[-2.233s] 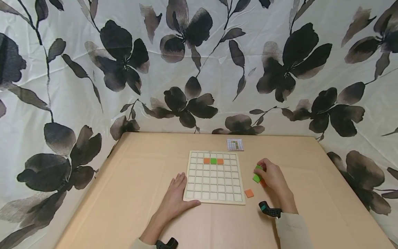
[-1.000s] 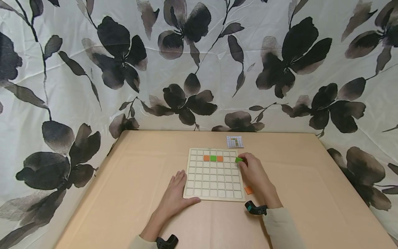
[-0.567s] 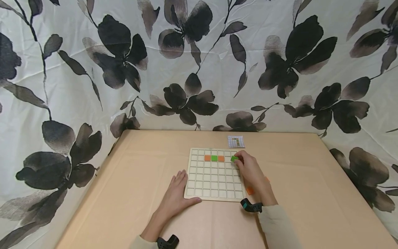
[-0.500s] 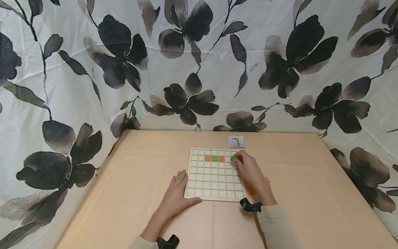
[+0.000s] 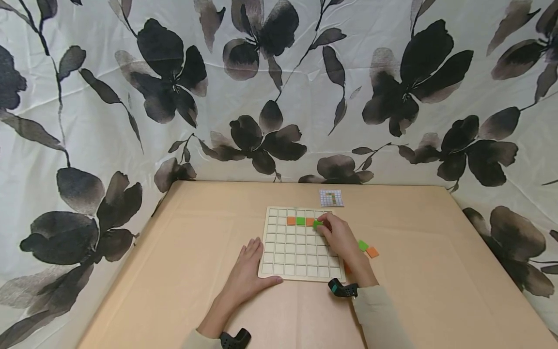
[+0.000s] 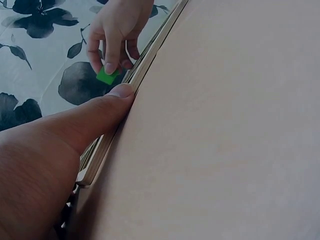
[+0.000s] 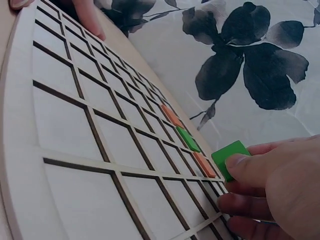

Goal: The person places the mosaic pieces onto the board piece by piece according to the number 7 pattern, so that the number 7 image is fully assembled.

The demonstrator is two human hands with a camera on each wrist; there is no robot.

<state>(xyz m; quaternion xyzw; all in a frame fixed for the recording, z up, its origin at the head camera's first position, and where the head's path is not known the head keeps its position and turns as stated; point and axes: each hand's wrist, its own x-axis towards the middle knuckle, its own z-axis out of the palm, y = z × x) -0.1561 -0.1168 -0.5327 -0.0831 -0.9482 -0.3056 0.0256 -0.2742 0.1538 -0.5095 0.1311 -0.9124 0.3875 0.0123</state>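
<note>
The right hand (image 5: 340, 237) pinches a green tile (image 7: 229, 150) with its fingers, above the board (image 5: 301, 251), near the right end of the three-tile row (image 5: 301, 221). The left hand (image 5: 245, 272) lays its fingers almost straight at the board's left edge, and its thumb touches the near edge. Loose tiles (image 5: 363, 245) lie on the surface (image 5: 209, 218) at right.

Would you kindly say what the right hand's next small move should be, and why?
Probably the right hand should lower the pinched green tile onto the board just right of the orange-green-orange row: it hangs at that row's end, and green would keep the colours alternating.
</note>
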